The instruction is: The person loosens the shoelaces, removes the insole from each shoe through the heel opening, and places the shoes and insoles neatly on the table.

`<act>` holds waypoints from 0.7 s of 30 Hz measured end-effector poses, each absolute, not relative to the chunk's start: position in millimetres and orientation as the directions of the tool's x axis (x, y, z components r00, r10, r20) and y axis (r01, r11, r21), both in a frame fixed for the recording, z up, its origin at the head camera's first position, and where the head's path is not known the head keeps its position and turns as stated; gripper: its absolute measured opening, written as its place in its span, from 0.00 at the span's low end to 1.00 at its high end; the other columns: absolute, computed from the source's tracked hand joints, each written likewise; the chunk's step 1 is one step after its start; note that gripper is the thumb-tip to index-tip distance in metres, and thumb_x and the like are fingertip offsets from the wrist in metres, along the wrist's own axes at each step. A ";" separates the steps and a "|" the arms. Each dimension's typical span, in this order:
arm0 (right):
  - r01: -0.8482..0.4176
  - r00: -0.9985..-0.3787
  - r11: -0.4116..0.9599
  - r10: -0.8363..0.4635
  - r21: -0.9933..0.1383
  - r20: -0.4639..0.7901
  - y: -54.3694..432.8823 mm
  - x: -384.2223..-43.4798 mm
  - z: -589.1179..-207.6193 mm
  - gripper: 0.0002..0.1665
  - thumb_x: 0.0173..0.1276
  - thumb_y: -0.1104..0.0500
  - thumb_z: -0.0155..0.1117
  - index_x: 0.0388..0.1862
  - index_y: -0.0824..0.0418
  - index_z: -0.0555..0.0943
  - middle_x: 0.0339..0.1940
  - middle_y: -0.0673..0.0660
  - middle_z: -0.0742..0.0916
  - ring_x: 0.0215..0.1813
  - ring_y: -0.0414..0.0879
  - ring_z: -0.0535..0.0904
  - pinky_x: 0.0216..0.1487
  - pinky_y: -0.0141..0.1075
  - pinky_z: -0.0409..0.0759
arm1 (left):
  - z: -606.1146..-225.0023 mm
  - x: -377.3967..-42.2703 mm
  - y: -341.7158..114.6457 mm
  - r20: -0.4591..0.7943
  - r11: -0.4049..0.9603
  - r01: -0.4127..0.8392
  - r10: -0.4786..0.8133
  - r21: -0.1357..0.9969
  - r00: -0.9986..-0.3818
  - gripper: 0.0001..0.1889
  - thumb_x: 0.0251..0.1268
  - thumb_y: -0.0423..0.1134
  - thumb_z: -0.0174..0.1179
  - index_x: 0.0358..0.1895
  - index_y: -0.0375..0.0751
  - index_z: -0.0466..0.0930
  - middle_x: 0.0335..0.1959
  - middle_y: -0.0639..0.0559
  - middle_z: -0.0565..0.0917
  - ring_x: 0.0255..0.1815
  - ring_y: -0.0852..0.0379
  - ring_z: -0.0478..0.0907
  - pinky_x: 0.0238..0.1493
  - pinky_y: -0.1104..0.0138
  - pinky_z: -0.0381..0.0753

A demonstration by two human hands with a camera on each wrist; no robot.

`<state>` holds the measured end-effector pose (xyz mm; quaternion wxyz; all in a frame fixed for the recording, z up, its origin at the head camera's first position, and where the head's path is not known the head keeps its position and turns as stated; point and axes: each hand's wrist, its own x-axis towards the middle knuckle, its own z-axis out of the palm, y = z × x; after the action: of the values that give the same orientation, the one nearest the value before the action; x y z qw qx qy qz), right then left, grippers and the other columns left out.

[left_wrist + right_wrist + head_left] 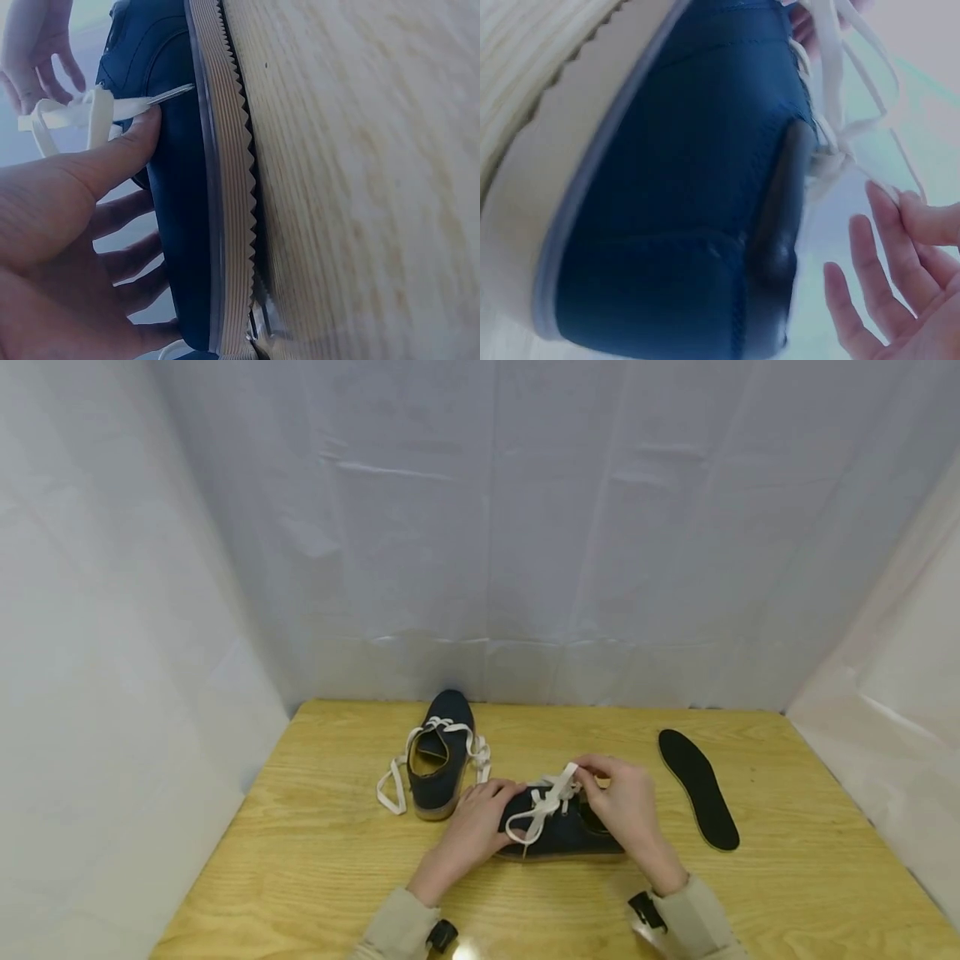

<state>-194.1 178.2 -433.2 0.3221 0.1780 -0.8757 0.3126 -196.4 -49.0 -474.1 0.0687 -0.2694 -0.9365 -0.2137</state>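
A dark blue lace-up shoe (573,835) stands on the table, toe to the left and its opening to the right. My left hand (474,822) grips the toe end; in the left wrist view its thumb lies over the upper and its other fingers (127,262) reach along the far side. My right hand (624,797) pinches a white shoelace (885,189) between thumb and forefinger above the opening. The lace is gathered in a knot (831,161) over the tongue, and a loose loop (517,831) droops over the near side of the shoe.
A matching shoe (442,792) stands behind to the left, toe away from me, its white laces (390,785) spilling to both sides. A black insole (699,789) lies at the right. White sheeting (487,527) rises behind the wooden table (300,860) and along both sides.
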 end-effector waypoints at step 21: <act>-0.573 -0.711 0.667 -0.114 -0.477 0.694 189.1 -197.6 -422.3 0.06 0.66 0.68 0.71 0.41 0.61 0.89 0.31 0.56 0.91 0.28 0.44 0.87 0.30 0.36 0.86 | -464.2 -186.8 -41.2 0.112 0.761 0.518 0.519 0.390 -0.848 0.38 0.71 0.59 0.58 0.79 0.50 0.60 0.75 0.42 0.66 0.76 0.38 0.61 0.71 0.33 0.57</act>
<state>-197.6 189.1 -422.3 0.3227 0.2010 -0.8540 0.3553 -186.8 -41.2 -464.2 -0.0015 -0.2761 -0.9385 -0.2074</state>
